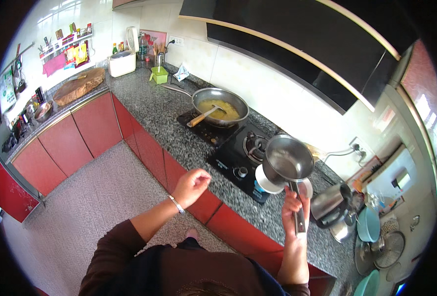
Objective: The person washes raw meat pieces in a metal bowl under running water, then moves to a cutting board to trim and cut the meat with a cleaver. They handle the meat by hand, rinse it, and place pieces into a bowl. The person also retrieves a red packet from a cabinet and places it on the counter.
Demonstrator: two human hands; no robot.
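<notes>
My right hand (294,209) grips the black handle of a deep metal saucepan (288,159), raised over the right side of the gas hob (233,166). The saucepan looks empty inside. A white bowl or dish (268,181) shows partly beneath it. My left hand (192,187), with a bracelet at the wrist, hovers before the counter's front edge with fingers curled and holds nothing visible. Further back, a wok (240,98) with yellowish liquid stands over a dark plate, and a wooden-handled spatula (203,115) rests in it.
A steel kettle (329,205) and turquoise basins (368,224) stand to the right. At the back are a green box (159,75), a white rice cooker (122,64) and a thick wooden chopping board (78,87). The range hood (277,44) overhangs the hob.
</notes>
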